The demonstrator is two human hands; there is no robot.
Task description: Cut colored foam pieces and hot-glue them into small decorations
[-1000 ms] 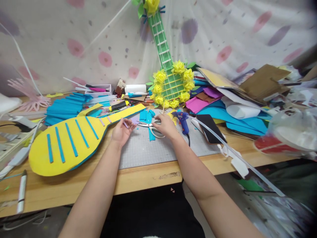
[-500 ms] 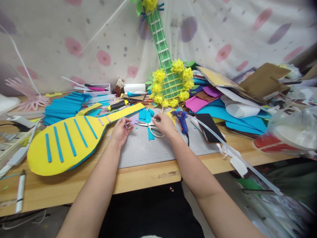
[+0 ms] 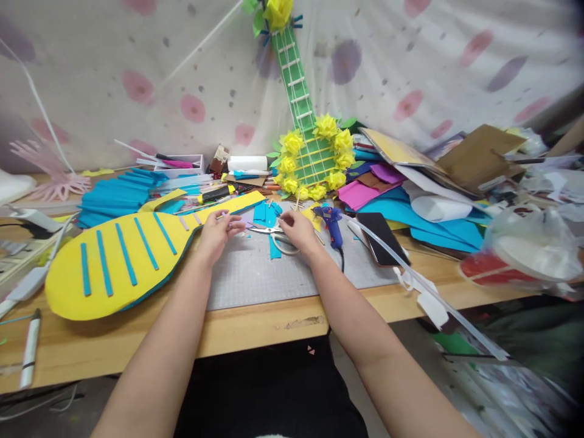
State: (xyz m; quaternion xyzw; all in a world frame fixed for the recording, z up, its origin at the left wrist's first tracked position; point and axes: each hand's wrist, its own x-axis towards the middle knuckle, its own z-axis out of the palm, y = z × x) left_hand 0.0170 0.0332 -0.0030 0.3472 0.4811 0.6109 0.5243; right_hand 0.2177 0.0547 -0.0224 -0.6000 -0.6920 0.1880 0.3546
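My left hand point(image 3: 216, 236) is beside the neck of a yellow guitar-shaped craft piece point(image 3: 109, 267), which has a blue edge and blue strips on its face. A small purple strip point(image 3: 222, 215) shows at its pinched thumb and finger. Two purple strips sit farther down the neck. My right hand point(image 3: 298, 231) is closed over the handle end of the scissors point(image 3: 258, 230), which lie with blades apart, pointing left. Whatever its fingertips hold is hidden. Blue paper scraps point(image 3: 267, 212) lie behind and under the scissors on the grey cutting mat point(image 3: 260, 283).
A blue glue gun point(image 3: 333, 225) and a black phone point(image 3: 382, 238) lie right of my right hand. A green guitar craft point(image 3: 298, 100) with yellow flowers leans at the back. Coloured sheets point(image 3: 440, 222) pile up on the right, near a bagged red-and-white tub point(image 3: 497, 267).
My left hand has moved slightly left and up toward the yellow neck, bringing the purple strip from beside the scissors. My right hand stays at the scissors. The view has shifted slightly.
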